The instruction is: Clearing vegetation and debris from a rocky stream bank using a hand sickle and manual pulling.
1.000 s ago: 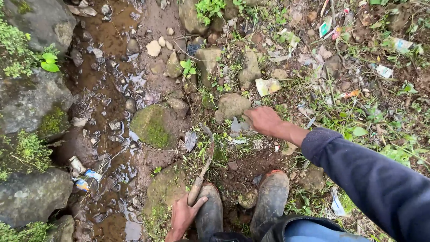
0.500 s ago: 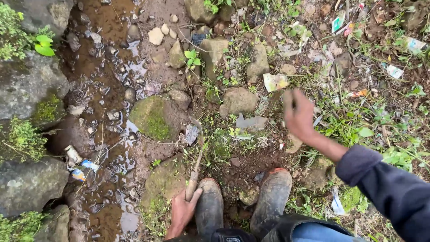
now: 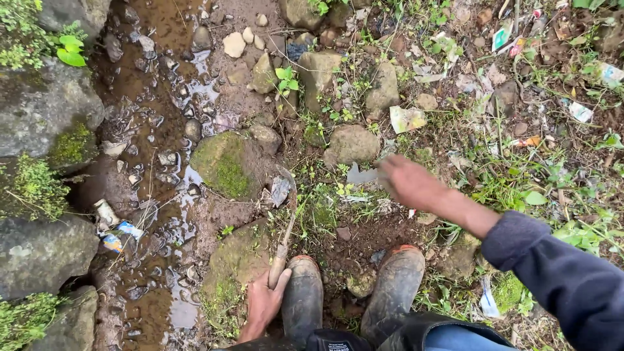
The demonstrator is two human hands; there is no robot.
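Nearest the camera stand two muddy rubber boots (image 3: 351,305) on wet, dark soil, toes pointing up the frame. Just beside the left boot, the left hand (image 3: 263,305) is closed around the wooden handle of a sickle (image 3: 285,214); the shaft runs up and away from the boot, and its curved, mud-caked blade lies on the ground next to a moss-covered stone (image 3: 224,166). Farther out and to the right, the right hand (image 3: 413,185), on a dark blue sleeve (image 3: 559,273), is closed on a small grey scrap (image 3: 361,174) that sticks out to its left, blurred, just below a rounded brown stone (image 3: 351,143). What the scrap is cannot be told. Left of the mossy stone a shallow, muddy trickle of water (image 3: 162,130) runs between pebbles, with a crumpled wrapper (image 3: 117,237) at its edge and large grey rocks (image 3: 39,253) beyond. Farthest off, toward the top right, bits of litter (image 3: 504,36) lie scattered among weeds and dead leaves.
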